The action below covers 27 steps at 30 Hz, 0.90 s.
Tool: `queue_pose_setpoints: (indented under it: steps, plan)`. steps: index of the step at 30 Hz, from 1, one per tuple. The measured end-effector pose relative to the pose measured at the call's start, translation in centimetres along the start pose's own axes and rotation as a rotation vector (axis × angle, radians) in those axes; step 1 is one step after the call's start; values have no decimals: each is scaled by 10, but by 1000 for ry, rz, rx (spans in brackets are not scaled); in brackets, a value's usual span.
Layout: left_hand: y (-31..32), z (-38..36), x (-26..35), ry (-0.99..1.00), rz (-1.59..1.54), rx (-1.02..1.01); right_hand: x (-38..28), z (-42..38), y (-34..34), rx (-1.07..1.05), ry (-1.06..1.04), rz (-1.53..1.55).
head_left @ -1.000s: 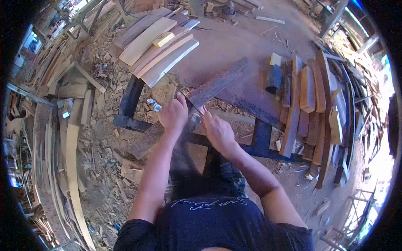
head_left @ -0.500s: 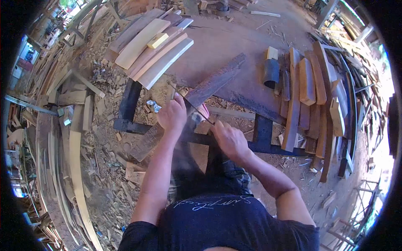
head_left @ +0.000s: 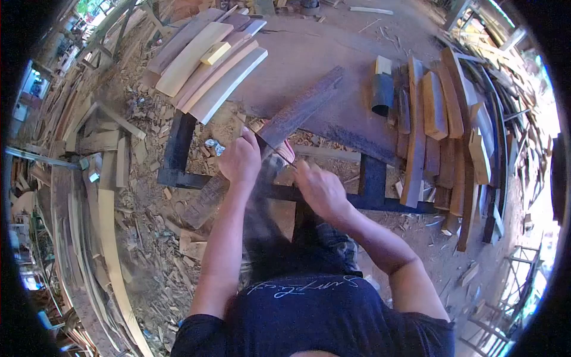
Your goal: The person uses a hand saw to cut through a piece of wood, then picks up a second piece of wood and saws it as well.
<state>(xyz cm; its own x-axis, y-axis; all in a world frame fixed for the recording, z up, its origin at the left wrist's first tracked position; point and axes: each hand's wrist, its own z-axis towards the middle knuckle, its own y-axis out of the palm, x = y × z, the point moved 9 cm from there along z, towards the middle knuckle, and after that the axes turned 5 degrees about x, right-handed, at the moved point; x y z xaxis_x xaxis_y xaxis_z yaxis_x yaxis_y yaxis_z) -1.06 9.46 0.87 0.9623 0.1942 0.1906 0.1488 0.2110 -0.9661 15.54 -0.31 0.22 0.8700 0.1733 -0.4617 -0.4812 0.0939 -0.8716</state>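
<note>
A dark, rough wooden board [head_left: 303, 107] lies slanting over the black frame, its near end [head_left: 202, 202] reaching toward my lower left. My left hand [head_left: 241, 159] is closed on this board, thumb pointing up beside the cut line. In my right hand [head_left: 319, 187] is the handle end of a handsaw [head_left: 278, 153], fingers wrapped round it. Its thin blade shows edge-on and crosses the board just ahead of my left thumb. The saw's handle is mostly hidden by my fingers.
A brown sheet [head_left: 285, 59] tops the black frame [head_left: 372, 178]. Pale and brown planks [head_left: 196, 59] lie at its far left, with a small yellow block [head_left: 215, 53] on them. Curved wooden pieces [head_left: 416, 137] line the right, near a dark cylinder [head_left: 382, 98]. Wood scraps cover the ground.
My right hand has moved slightly up and left with the saw, along the blade's line. My left hand stays on the board. The whole view has shifted a little.
</note>
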Motion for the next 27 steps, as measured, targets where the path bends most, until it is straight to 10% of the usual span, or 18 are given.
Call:
queue_pose_setpoints:
  steps: [27]
  plan:
    - [-11, 1, 2, 13, 33, 96, -44, 48, -10, -78, -173, -196]
